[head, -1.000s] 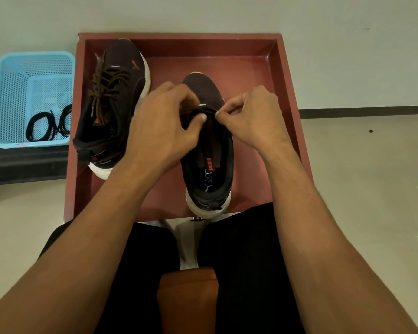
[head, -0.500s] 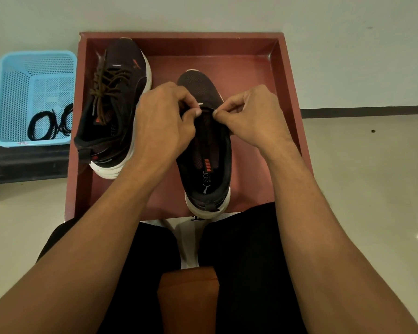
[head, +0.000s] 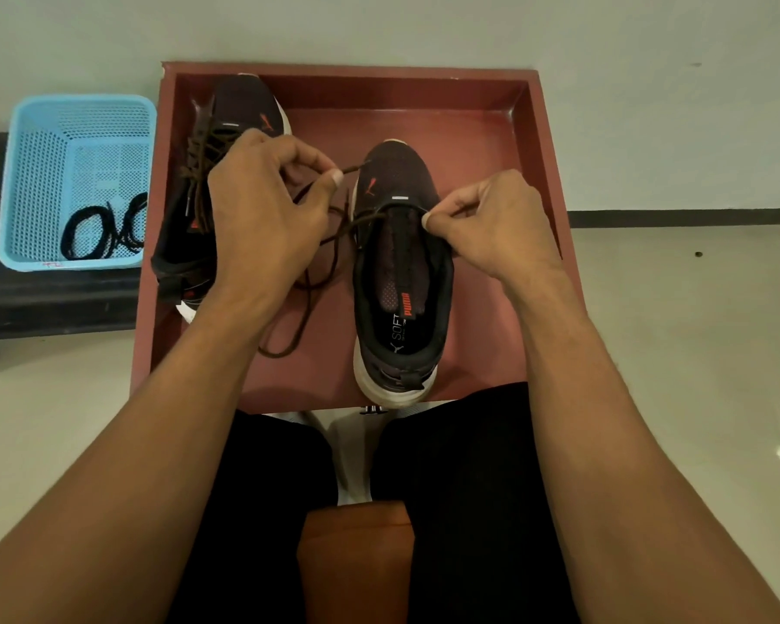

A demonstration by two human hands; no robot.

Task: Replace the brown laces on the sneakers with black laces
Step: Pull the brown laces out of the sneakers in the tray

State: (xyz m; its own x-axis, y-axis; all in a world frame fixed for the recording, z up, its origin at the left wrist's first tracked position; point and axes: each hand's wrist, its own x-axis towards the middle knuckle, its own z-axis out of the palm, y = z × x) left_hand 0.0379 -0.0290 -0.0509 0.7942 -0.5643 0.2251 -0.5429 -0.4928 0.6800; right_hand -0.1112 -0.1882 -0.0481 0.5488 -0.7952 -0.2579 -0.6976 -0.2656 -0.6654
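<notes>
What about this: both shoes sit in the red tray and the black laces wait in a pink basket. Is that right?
Not quite: in the head view the basket is blue, not pink. The left shoe and right shoe do sit in the red tray, and the black laces do wait in it.

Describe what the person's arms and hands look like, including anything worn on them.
Both arms are bare: no sleeve shows on the left forearm or the right forearm. The left hand and right hand are ungloved; no watch, ring or bracelet is visible.
</notes>
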